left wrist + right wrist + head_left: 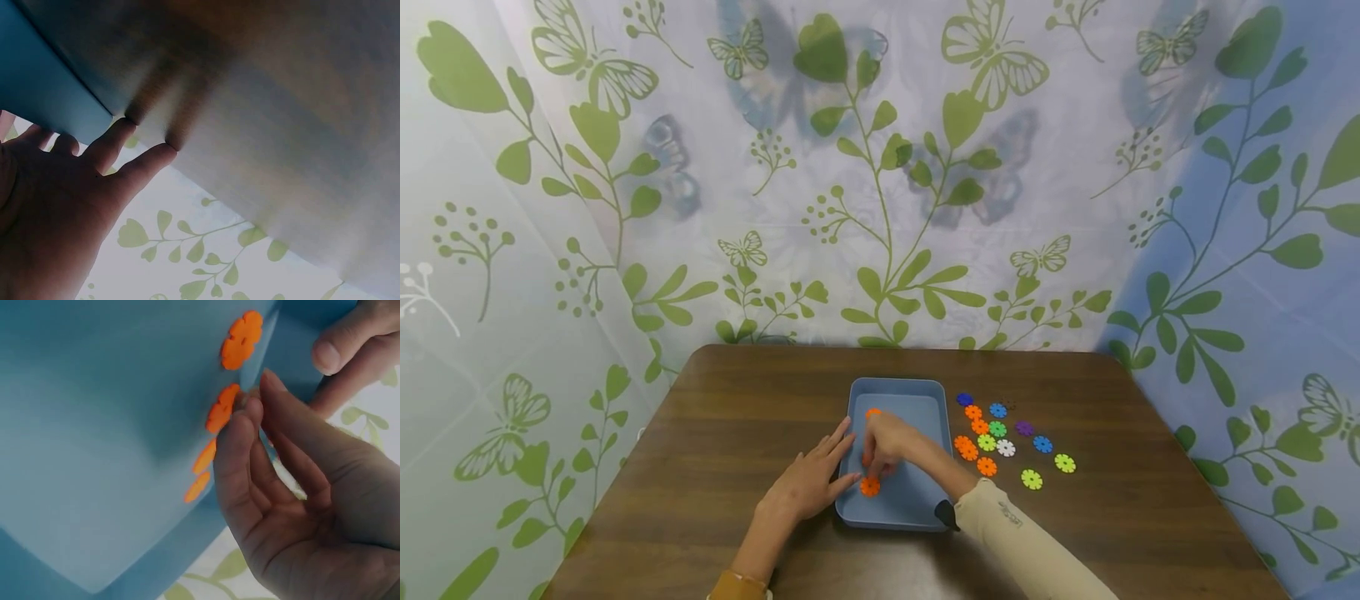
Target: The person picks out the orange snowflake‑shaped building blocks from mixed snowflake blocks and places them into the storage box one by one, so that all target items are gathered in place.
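Orange discs (pixel 242 340): four in a row, inside tray (pixel 913 504), along its left side
Right hand (pixel 891 439): fingertips close together at a row disc; can't tell if pinching
Left hand (pixel 805 483): fingers spread at left rim, clamped on nothing
Loose discs (pixel 1032 479): mixed colours, right of tray, some orange
Progress: row apparently underway; outside oranges probably left

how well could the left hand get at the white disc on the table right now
Probably not easily: the tray and the right forearm lie between the left hand and the white disc, though the disc itself looks uncovered.
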### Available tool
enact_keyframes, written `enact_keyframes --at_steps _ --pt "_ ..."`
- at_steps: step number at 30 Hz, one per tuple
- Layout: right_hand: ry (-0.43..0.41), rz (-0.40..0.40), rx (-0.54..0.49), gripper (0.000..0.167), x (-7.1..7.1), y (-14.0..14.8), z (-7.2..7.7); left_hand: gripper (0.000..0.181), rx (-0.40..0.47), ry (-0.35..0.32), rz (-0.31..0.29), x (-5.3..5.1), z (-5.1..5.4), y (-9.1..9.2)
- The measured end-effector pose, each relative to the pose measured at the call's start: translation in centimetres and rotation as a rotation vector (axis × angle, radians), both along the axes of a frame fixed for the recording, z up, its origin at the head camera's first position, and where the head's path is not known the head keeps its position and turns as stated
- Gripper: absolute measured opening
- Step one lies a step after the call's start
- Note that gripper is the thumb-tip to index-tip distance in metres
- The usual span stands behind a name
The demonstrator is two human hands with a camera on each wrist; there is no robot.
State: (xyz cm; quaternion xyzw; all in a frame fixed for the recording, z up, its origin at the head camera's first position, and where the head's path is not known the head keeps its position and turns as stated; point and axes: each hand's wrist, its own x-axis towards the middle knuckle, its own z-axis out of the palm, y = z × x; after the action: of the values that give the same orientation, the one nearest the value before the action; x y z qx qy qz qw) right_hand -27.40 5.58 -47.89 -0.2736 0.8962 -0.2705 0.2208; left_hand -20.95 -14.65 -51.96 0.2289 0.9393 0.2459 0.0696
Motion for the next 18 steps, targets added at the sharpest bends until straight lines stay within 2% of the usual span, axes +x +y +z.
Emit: enact_keyframes --at_steps 4,8,14,18 --pt "-0.026 0.08 0.03 0.015 0.19 0.26 0.66 0.071 -0.017 0.004 0.008 0.12 0.44 -0.01" --pt "-0.055 0.127 0.109 0.014 0.41 0.32 0.9 0.072 -0.026 0.013 0.014 0.25 0.38 0.07" --pt "-0.106 0.087 0.145 0.014 0.45 0.19 0.64 0.072 -0.023 0.007 0.011 0.47 0.45 0.15" --pt "-0.083 0.063 0.151 0.012 0.46 0.38 0.74 0.073 -0.02 0.001 0.02 0.56 0.55 0.22"
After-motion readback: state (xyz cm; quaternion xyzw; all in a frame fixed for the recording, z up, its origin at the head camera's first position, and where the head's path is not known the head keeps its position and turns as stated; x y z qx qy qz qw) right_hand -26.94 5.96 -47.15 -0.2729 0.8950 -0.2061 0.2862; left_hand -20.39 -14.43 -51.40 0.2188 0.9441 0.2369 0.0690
